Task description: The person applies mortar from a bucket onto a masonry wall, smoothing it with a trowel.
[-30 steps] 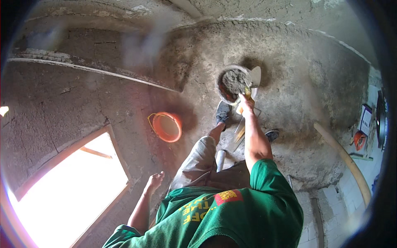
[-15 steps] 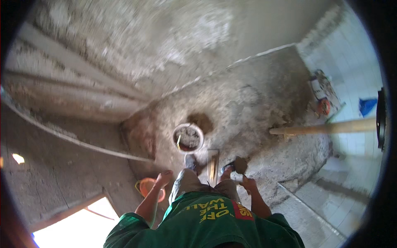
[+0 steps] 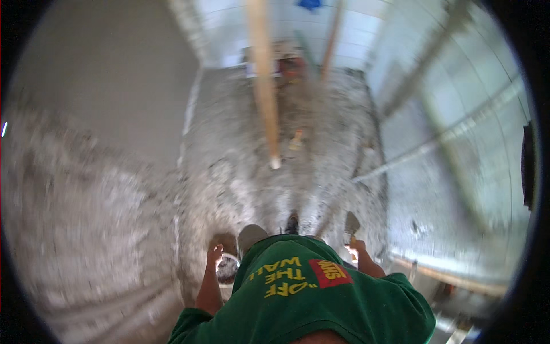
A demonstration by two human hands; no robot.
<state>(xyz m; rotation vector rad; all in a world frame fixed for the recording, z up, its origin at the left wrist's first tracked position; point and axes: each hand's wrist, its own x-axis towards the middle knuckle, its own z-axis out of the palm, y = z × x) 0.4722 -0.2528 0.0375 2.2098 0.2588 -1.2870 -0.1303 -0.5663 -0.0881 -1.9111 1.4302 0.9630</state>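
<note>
My right hand [image 3: 357,247] is closed on a trowel, whose grey blade [image 3: 351,221] sticks out ahead over the rough concrete floor [image 3: 223,143], low at my right side. My left hand [image 3: 216,253] hangs at my left, loosely open with nothing visible in it. Just behind it, partly covered by my arm and body, is a round bucket [image 3: 230,270] with grey mortar inside. A dark shoe [image 3: 292,222] shows beyond my green shirt.
Ahead, a long wooden pole [image 3: 263,86] slants above the floor, blurred. Red and white items [image 3: 289,67] lie at the far tiled wall [image 3: 349,34], below a blue object [image 3: 309,4]. Grey plastered wall [image 3: 114,69] runs along my left, white tiled wall [image 3: 452,160] along my right.
My view has swung right toward the pole and tiles. The trowel has left the bucket and dropped to my right side; the bucket now lies by my left hand, and the orange bucket is out of sight.
</note>
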